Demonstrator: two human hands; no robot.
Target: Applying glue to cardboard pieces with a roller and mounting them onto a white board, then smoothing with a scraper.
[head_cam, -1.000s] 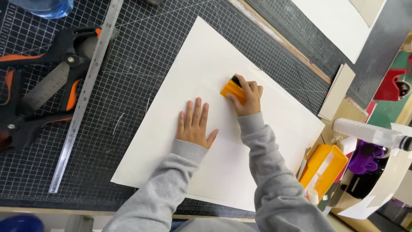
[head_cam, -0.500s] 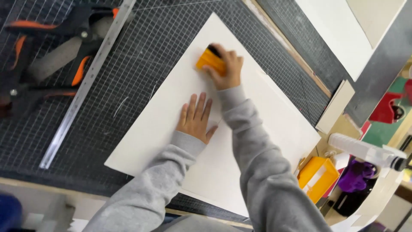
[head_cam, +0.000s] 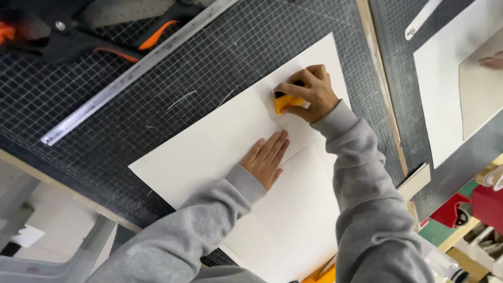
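Observation:
A large white sheet [head_cam: 209,152] lies on a dark gridded cutting mat [head_cam: 173,89]. My left hand [head_cam: 268,157] rests flat on the sheet, fingers together and pointing up-right. My right hand [head_cam: 310,93] is closed on a small yellow scraper tool [head_cam: 285,102] with a black part, pressed against the sheet near its upper end, just above my left hand. Both arms wear grey sleeves.
A long metal ruler [head_cam: 133,73] lies diagonally on the mat. Black and orange clamps [head_cam: 94,31] sit at the top left. Another mat on the right carries white and tan sheets [head_cam: 461,73], with another person's fingertips [head_cam: 492,62] on them. Red items [head_cam: 471,207] are at the lower right.
My right hand has slid the yellow tool farther up the sheet, away from my left hand. My left hand stays flat on the sheet. The view has shifted and turned.

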